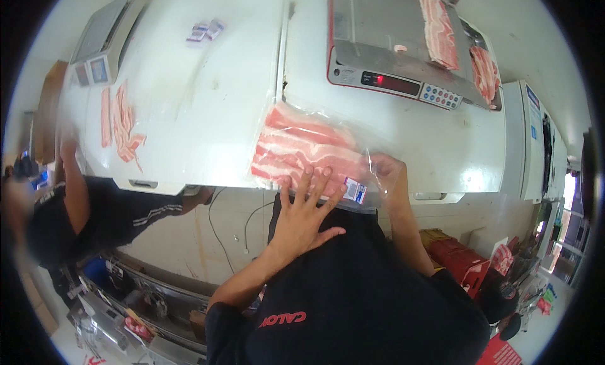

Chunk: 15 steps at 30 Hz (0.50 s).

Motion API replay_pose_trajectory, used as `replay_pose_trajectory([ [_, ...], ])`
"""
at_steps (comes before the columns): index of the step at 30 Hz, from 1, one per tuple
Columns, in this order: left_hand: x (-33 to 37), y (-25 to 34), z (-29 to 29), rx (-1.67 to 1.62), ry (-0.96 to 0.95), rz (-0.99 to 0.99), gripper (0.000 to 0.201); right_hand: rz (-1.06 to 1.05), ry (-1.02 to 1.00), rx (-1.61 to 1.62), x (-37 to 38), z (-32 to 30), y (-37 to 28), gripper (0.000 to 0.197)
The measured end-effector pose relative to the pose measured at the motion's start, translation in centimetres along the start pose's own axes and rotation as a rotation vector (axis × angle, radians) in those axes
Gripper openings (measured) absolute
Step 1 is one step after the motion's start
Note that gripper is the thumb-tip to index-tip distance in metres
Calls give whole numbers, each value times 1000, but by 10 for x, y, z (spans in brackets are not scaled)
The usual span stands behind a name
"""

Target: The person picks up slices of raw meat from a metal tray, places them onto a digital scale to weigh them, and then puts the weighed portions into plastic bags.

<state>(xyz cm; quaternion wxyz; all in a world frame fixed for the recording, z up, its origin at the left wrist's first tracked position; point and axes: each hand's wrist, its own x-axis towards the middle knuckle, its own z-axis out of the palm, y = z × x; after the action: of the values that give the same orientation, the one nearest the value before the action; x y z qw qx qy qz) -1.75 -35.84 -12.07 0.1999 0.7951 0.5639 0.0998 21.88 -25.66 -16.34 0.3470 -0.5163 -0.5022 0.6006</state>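
A clear plastic bag (368,154) lies at the near edge of the white work surface. Inside it are several pink-and-white slices of pork belly (302,141), laid side by side. My left hand (305,214) rests flat on the bag's near side, its fingers spread. Just right of those fingers, a small printed label (354,191) shows on the bag. At the bag's right end, my right hand (387,174) is closed on the loose plastic, which partly covers its fingertips.
A digital scale (391,81) at the far right bears a pork strip (439,31); more slices (484,75) lie at its right edge. Loose strips (123,122) and a second scale (104,40) are at left. Small labels (205,31) lie farther back. A co-worker (113,207) stands left.
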Motion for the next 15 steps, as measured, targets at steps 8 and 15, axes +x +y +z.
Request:
replay_pose_trajectory([
  [8,21,5,-15,-6,33,126,95,-276,-110,-879,-28,-65,-83,15],
  [15,30,24,-13,-1,-89,259,92,-605,598,-1094,142,-125,-232,37],
])
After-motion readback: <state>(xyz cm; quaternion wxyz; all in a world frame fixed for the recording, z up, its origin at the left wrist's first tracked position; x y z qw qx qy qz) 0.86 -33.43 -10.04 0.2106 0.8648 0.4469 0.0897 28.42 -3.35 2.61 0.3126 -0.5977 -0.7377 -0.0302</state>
